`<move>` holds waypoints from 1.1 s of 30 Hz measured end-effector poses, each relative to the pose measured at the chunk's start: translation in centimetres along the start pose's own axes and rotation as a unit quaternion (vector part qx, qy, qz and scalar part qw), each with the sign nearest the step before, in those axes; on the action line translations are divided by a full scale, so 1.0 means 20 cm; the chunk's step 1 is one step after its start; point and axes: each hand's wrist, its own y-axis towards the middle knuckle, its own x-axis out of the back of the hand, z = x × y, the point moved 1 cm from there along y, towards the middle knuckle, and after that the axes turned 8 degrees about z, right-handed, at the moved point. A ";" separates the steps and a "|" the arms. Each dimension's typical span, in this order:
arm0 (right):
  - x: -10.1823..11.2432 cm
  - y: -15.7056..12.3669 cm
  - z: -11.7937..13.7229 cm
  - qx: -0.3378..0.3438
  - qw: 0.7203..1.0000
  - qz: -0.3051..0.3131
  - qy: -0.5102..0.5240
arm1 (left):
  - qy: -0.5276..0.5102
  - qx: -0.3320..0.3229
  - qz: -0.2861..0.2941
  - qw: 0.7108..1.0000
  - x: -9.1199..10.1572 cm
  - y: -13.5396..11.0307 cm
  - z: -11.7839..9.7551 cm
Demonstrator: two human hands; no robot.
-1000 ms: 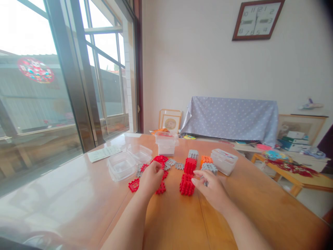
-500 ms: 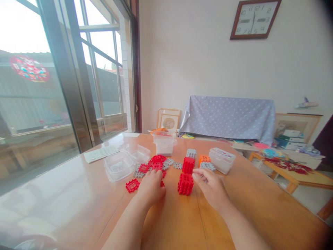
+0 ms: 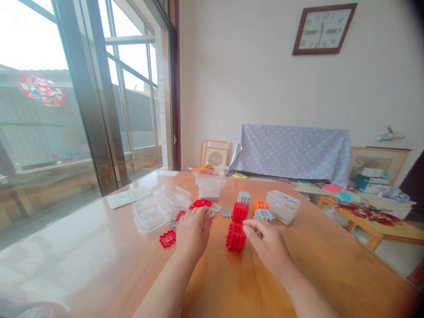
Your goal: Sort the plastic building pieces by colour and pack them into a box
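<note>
My left hand (image 3: 193, 231) lies palm down with fingers stretched over a scatter of flat red and grey waffle tiles (image 3: 201, 204) on the wooden table (image 3: 99, 260). One loose red tile (image 3: 167, 238) lies just left of it. My right hand (image 3: 266, 244) rests with fingers curled, its fingertips touching the near red cube (image 3: 236, 237) built from tiles. A second red cube (image 3: 240, 212) stands behind that one, with an orange cube (image 3: 260, 205) and grey cubes (image 3: 264, 215) further right. Nothing shows inside either hand.
Clear plastic tubs (image 3: 153, 213) sit left of the tiles, a taller tub (image 3: 208, 184) behind them and a lidded tub (image 3: 283, 206) to the right. A paper sheet (image 3: 129, 196) lies near the window. A low cluttered table (image 3: 367, 212) stands at right.
My left hand has flattened from a curled grip on tiles to an open palm over them. My right hand stayed by the near red cube. The view shifted slightly.
</note>
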 end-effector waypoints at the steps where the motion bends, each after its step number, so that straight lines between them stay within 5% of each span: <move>1: -0.01 0.00 0.01 0.001 1.000 0.006 0.000 | -0.039 -0.009 -0.011 0.999 0.00 0.00 -0.02; 7: -0.02 -0.02 0.04 0.009 1.000 0.011 0.004 | -0.298 -0.023 -0.026 0.954 -0.03 -0.02 -0.08; 11: -0.02 -0.02 0.06 0.017 1.000 0.014 0.018 | -0.370 -0.004 -0.016 0.929 -0.06 -0.02 -0.09; 16: -0.02 -0.03 0.09 0.017 0.999 0.022 0.045 | -0.370 -0.016 -0.016 0.929 -0.07 -0.02 -0.08; 26: 0.01 -0.04 0.15 -0.066 0.972 0.099 0.201 | -0.220 -0.270 0.035 0.937 -0.12 -0.10 -0.17; 30: 0.01 -0.03 0.12 -0.116 0.938 0.092 0.315 | -0.232 -0.262 0.046 0.935 -0.12 -0.12 -0.21; 33: 0.01 -0.03 0.11 -0.143 0.916 0.080 0.366 | -0.315 -0.174 0.034 0.932 -0.10 -0.11 -0.22</move>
